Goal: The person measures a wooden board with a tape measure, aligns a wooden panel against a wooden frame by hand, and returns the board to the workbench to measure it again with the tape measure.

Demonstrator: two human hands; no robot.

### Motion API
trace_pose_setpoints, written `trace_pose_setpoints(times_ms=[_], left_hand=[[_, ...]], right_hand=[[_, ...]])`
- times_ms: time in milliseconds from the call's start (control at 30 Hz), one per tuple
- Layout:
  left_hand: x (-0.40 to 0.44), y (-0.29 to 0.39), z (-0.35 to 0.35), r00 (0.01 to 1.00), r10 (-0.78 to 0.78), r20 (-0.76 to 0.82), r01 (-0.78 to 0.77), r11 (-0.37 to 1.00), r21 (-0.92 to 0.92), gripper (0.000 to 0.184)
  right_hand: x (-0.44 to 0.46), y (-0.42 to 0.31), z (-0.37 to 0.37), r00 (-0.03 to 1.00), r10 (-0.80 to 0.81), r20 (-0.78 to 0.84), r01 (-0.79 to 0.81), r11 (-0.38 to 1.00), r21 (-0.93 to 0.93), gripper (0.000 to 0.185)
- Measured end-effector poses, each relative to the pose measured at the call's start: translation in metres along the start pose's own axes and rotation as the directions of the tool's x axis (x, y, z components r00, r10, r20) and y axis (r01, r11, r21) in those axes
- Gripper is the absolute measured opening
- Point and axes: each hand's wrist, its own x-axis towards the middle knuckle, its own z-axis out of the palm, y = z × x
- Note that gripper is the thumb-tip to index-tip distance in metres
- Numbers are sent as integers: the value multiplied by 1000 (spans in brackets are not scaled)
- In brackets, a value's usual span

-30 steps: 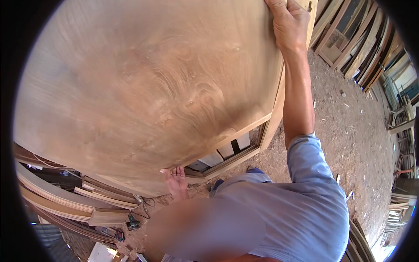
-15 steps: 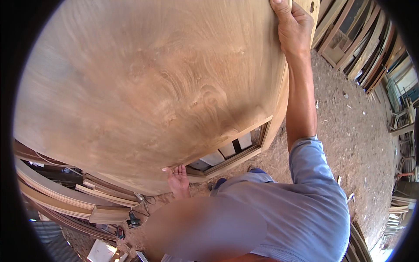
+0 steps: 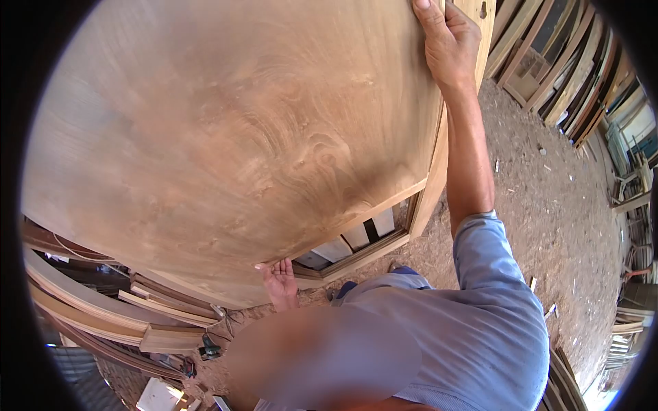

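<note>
A large plywood sheet (image 3: 226, 144) with swirling grain fills the upper left, lying over a wooden frame (image 3: 430, 197). My right hand (image 3: 452, 51) grips the sheet's right edge near the top, thumb on its face and the other fingers curled behind. Down at the lower edge, my left hand (image 3: 279, 279) is palm up, with its thumb and fingertips at the sheet's edge, holding it from below. Beside that hand, an opening in the frame (image 3: 356, 240) shows below the sheet. The frame's right side shows past the sheet, with a small slot near the top.
Curved wooden boards (image 3: 103, 305) are stacked at lower left, near a green power tool (image 3: 210, 346) with a cord. More boards and frames (image 3: 548, 61) lean at upper right. Wood scraps are scattered over the dirt floor (image 3: 528, 192). My feet (image 3: 404, 270) are below the frame.
My right hand has shifted slightly left along with the sheet's upper right edge, baring more of the frame there. My left hand stays at nearly the same spot.
</note>
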Motion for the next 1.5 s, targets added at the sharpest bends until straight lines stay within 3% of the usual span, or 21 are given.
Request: trace_pose_setpoints(times_ms=[67,133,300,367,500,533,633,667,733,800,933,1133,1367,1467,1500], left_hand=[[-1,1,5,1000,-4,8,4,1000,-2,52],[-8,1,12,999,9,-49,-7,999,51,54],[-14,5,19,1000,10,-7,-9,998,60,60],[-13,5,22,1000,2,-5,-2,999,54,62],[-15,4,26,999,14,-33,-12,998,63,66],[-14,4,24,999,3,-40,-1,999,54,67],[-13,4,23,1000,11,-11,-10,998,70,73],[-13,4,25,1000,13,-8,-13,998,65,73],[-16,3,28,999,14,-30,-12,998,67,76],[-20,5,31,1000,12,3,-12,997,81,76],[-17,3,28,1000,19,12,-20,997,73,70],[-12,1,22,1000,20,4,-20,999,39,58],[-16,1,31,998,28,-58,-25,999,42,52],[-18,0,32,993,23,-115,-21,1000,21,53],[-15,-1,30,992,31,-121,-28,999,25,55]], right_hand=[[-1,-3,1,997,-65,-33,64,997,-32,30],[-2,-3,-2,998,-41,-41,40,999,-34,30],[-3,0,-6,997,-48,-56,44,997,-67,31],[-4,1,-8,985,-147,-91,113,945,-306,30],[-7,-2,-2,969,-222,-105,163,901,-403,24],[-7,0,1,917,-371,-146,269,846,-460,23],[-9,-4,5,870,-457,-183,329,816,-475,30],[-6,-6,2,712,-694,-108,469,584,-663,29],[-5,-9,3,508,-861,26,530,290,-797,28],[-15,-13,6,840,-533,-100,317,633,-706,27],[-10,-1,7,803,-575,-159,411,726,-552,20],[-6,2,-1,850,-505,-148,371,774,-513,15],[0,4,-3,815,-560,-147,409,736,-540,15],[-2,1,-4,863,-486,-140,359,783,-508,17],[-3,6,-6,832,-544,-112,411,739,-535,19]])
